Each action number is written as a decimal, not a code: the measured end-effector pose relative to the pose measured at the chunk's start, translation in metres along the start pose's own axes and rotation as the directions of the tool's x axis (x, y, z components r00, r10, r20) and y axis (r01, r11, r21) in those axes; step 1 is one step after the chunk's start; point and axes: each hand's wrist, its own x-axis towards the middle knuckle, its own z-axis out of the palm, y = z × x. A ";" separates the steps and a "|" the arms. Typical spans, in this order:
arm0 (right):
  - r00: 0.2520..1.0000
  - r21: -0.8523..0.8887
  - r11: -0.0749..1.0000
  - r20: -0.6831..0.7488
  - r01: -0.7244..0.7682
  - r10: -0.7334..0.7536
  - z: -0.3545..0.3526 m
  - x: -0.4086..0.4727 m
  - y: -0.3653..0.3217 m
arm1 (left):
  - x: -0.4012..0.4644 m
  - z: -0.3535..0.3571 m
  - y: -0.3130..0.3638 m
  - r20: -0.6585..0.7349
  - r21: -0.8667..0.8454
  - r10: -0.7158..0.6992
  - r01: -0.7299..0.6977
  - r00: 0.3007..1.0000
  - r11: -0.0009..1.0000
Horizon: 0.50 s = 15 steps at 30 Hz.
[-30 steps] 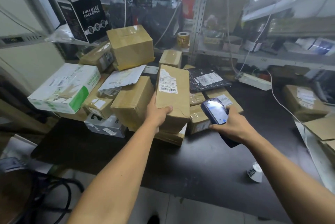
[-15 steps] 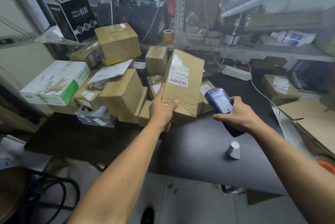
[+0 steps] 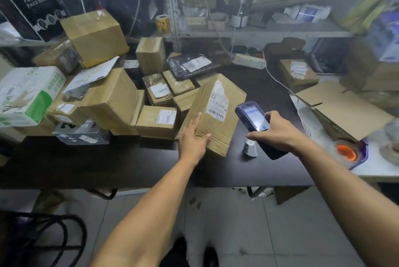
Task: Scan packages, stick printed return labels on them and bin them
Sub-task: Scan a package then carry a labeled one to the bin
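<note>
My left hand grips the near end of a long cardboard package, tilted above the black table, its white barcode label facing up. My right hand holds a dark handheld scanner with a lit screen, just right of the label and angled toward it. A heap of cardboard parcels covers the left and middle of the table. A small white label roll stands on the table under the scanner.
A white and green box lies far left. A flattened carton and an orange-cored tape roll sit at right. A power strip and a metal shelf stand behind. Black cables lie on the tiled floor.
My left hand has lifted the long package off the heap and swung it right and down toward the scanner. My right hand kept the scanner beside its label.
</note>
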 end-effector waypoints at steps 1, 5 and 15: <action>1.000 -0.007 1.000 0.020 -0.002 0.002 0.003 -0.001 0.002 | -0.001 0.003 -0.006 0.016 0.029 0.009 -0.010 1.000 1.000; 0.996 -0.051 0.999 0.085 0.000 0.004 0.014 -0.004 0.007 | 0.001 0.006 -0.015 0.083 0.100 0.036 -0.044 0.996 0.994; 0.963 0.119 0.986 0.254 -0.119 0.086 0.026 -0.001 0.009 | 0.015 0.012 -0.009 0.217 0.187 0.055 -0.097 0.975 0.978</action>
